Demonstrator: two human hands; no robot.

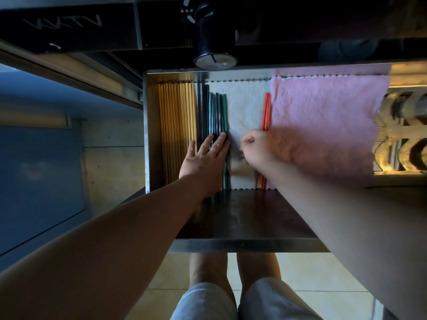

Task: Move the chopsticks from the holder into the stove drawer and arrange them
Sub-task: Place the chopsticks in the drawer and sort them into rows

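Observation:
The metal stove drawer is pulled out below the stove front. Several yellow wooden chopsticks lie side by side at its left. Beside them lie dark and teal chopsticks. My left hand rests flat on the dark and teal ones, fingers spread, a ring on one finger. Orange-red chopsticks lie further right, along the edge of a pink cloth. My right hand is curled over the near part of the orange-red chopsticks; whether it grips them is hidden.
A white cloth lines the drawer's middle. A black stove knob juts out above the drawer. A metal rack shines at the right. A blue cabinet stands at the left. My knees and the tiled floor are below.

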